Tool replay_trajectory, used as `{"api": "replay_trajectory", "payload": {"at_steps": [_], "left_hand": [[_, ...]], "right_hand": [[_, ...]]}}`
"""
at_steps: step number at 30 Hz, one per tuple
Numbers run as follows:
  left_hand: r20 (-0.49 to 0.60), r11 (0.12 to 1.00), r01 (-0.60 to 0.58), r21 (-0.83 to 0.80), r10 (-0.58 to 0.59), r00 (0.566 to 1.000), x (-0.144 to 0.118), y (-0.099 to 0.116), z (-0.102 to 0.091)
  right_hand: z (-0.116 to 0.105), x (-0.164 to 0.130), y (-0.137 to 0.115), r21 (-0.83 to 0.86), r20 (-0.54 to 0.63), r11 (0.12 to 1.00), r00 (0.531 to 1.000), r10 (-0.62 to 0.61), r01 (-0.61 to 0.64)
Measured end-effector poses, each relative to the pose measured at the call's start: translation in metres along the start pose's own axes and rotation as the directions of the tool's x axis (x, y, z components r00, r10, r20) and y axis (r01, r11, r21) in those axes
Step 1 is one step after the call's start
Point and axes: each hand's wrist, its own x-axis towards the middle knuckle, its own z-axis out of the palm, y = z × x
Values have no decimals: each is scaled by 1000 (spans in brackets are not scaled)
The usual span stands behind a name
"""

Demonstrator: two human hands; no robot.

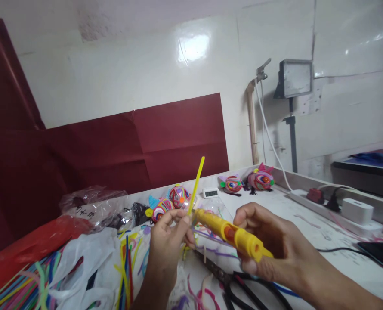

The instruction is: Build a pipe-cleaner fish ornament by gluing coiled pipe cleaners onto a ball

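While the right forearm slants in from the lower right corner, the right hand [275, 247] is wrapped around a yellow glue gun [243, 242], index curled above it and thumb below. The gun's barrel points up and left, its nozzle close to the left hand [168, 234]; whether it touches anything, I cannot tell. The left forearm rises steeply from the bottom edge, the hand bent inward, thumb and index fingers pinching the lower end of a yellow strip [197, 185]. That strip stands nearly upright between the hands, leaning right, above the tabletop [285, 215].

Below the hands lie scissors [225, 277], handles toward the viewer. At left are a white bag [84, 262] and a heap of coloured strips [13, 284]; a red bag [49, 237] lies behind them. Past the hands sit four decorated ornaments [233, 184], two on each side of a small clock [210, 193]. A power strip [327, 211] runs along the right. Farther back are maroon paper [181, 137] and a lamp [296, 79].
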Motion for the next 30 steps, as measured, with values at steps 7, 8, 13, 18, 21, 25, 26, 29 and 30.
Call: {"api": "replay_trajectory", "payload": {"at_steps": [7, 8, 13, 18, 21, 25, 26, 29, 30], "left_hand": [[27, 1000, -25, -6, 26, 999, 1, -3, -2], [31, 1000, -22, -6, 22, 999, 1, -3, -2], [24, 1000, -21, 10, 21, 999, 1, -3, -2], [10, 999, -35, -3, 35, 999, 0, -3, -1], [0, 999, -36, -13, 36, 999, 0, -3, 0], [3, 999, -35, -6, 35, 999, 0, -2, -1], [7, 999, -35, -3, 35, 999, 0, -2, -1], [14, 999, -37, -1, 37, 999, 0, -2, -2], [16, 999, -33, -2, 33, 999, 0, -2, -2]], "right_hand": [[7, -5, 2, 2, -4, 1000, 1000, 11, -11], [7, -5, 2, 3, -10, 1000, 1000, 10, -10], [6, -3, 1, -18, -25, 1000, 1000, -9, 9], [1, -1, 1, 6, -28, 1000, 999, -21, 21], [-2, 0, 2, 44, -14, 999, 1000, -6, 6], [-4, -1, 1, 83, -1, 997, 1000, -3, 3], [-3, -1, 1, 83, 2, 997, 1000, -4, 4], [-1, -3, 1, 40, -1, 999, 1000, -10, 10], [0, -3, 2, 19, -3, 1000, 1000, -10, 10]]}}
